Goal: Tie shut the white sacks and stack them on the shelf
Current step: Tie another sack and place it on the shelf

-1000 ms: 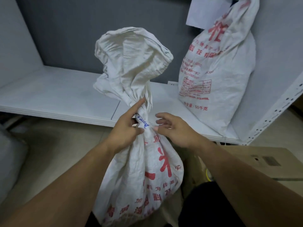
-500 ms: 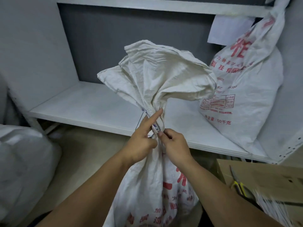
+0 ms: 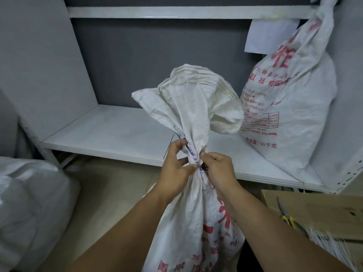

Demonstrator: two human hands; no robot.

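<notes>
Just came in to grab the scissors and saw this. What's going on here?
A person is tying a white sack shut. Its neck is gathered, and the left hand and right hand each pinch the tie wrapped round it. It stands in front of the shelf, not on it yet. A second sack already leans on the shelf at the right. The scissors lie on the cardboard box.

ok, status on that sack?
Left hand grips sack neck, right hand pinches tie. Sack not yet on shelf. Second sack leans at shelf's right end.
</notes>
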